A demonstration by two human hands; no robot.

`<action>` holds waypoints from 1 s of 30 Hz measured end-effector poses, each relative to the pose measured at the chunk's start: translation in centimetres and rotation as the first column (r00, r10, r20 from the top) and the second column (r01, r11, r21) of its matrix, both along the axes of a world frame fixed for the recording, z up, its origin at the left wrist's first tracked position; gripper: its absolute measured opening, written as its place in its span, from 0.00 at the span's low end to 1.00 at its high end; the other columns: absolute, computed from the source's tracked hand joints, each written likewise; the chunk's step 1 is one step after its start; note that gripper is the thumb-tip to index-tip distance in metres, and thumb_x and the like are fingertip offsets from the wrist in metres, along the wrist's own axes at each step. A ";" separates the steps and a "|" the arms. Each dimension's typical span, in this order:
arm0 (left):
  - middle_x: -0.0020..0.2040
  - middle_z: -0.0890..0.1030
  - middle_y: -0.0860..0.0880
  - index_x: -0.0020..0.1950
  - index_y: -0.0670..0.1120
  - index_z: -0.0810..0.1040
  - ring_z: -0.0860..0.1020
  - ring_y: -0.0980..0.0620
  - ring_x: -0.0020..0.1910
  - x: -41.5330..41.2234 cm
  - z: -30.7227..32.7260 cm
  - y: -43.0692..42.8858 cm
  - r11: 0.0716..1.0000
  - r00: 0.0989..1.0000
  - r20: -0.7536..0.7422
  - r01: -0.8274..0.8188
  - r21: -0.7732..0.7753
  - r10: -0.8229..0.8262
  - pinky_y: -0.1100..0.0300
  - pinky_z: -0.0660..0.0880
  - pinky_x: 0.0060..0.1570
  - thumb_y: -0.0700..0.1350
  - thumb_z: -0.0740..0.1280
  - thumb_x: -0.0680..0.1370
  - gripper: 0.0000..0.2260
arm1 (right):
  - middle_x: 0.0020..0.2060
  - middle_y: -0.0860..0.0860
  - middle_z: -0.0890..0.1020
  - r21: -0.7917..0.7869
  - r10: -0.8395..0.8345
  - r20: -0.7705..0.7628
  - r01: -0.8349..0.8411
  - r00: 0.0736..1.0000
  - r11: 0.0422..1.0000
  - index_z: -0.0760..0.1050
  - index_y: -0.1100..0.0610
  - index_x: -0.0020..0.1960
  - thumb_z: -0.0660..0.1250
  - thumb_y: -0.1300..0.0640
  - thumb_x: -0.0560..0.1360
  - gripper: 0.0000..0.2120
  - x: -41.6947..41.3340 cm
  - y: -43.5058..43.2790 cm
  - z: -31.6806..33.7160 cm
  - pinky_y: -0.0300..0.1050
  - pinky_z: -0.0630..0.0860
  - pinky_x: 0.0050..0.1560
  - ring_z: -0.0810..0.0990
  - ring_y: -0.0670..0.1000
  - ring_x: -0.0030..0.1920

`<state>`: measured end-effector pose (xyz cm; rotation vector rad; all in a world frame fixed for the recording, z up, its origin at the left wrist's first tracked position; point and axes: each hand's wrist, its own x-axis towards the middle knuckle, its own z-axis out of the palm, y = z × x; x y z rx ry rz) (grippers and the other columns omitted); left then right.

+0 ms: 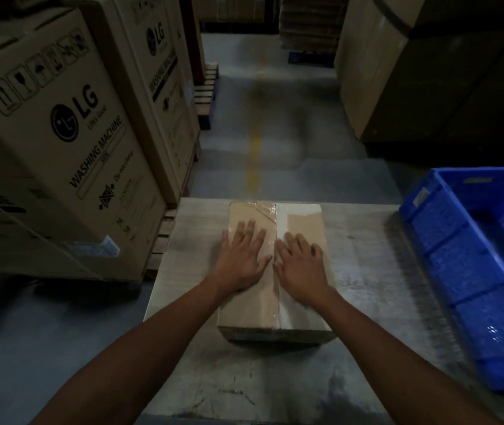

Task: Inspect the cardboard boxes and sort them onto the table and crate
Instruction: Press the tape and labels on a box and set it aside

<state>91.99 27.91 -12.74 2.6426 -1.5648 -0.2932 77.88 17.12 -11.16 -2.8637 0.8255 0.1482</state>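
Both forearms are seen reaching up from the bottom of the frame onto a sealed cardboard box that is set at the centre of the frame on a pale, scuffed table. On the box top the left hand is laid flat, fingers straight and spread, just left of the clear tape that is run along the lid's seam. Beside it the right hand is laid palm-down, fingers relaxed, its thumb touching the tape. Nothing is gripped by either hand. At the right edge of the frame a blue plastic crate is seen tilted, near the table's edge. In the upper left of the frame 2 tall washing machine cartons are stood on wooden pallets. A faded yellow floor line is seen at upper centre.
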 end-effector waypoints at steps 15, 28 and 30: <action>0.79 0.60 0.40 0.82 0.51 0.45 0.66 0.35 0.73 2.3 1.6 -2.4 0.651 0.443 -0.782 -0.756 -0.064 0.438 0.39 0.69 0.69 0.60 0.67 0.78 0.41 | 0.79 0.60 0.61 0.564 -0.678 0.179 0.490 0.713 0.665 0.49 0.53 0.82 0.70 0.38 0.75 0.47 1.6 -4.2 1.0 0.60 0.71 0.69 0.67 0.64 0.74; 0.65 0.77 0.45 0.70 0.50 0.71 0.76 0.44 0.62 2.6 9.0 -2.0 0.353 0.500 -0.829 -0.844 -0.403 0.250 0.43 0.75 0.62 0.72 0.59 0.72 0.35 | 0.65 0.57 0.69 0.659 -0.753 0.497 0.377 0.432 0.651 0.67 0.49 0.73 0.66 0.34 0.74 0.33 0.9 -4.6 8.9 0.61 0.75 0.63 0.74 0.61 0.63; 0.66 0.75 0.45 0.71 0.50 0.71 0.76 0.45 0.62 2.4 10.4 -2.0 0.313 0.509 -0.827 -0.847 -0.430 0.239 0.44 0.75 0.62 0.73 0.59 0.73 0.35 | 0.65 0.56 0.69 0.660 -0.737 0.558 0.333 0.382 0.673 0.66 0.50 0.71 0.68 0.37 0.76 0.30 0.6 -4.0 10.0 0.56 0.77 0.58 0.74 0.57 0.61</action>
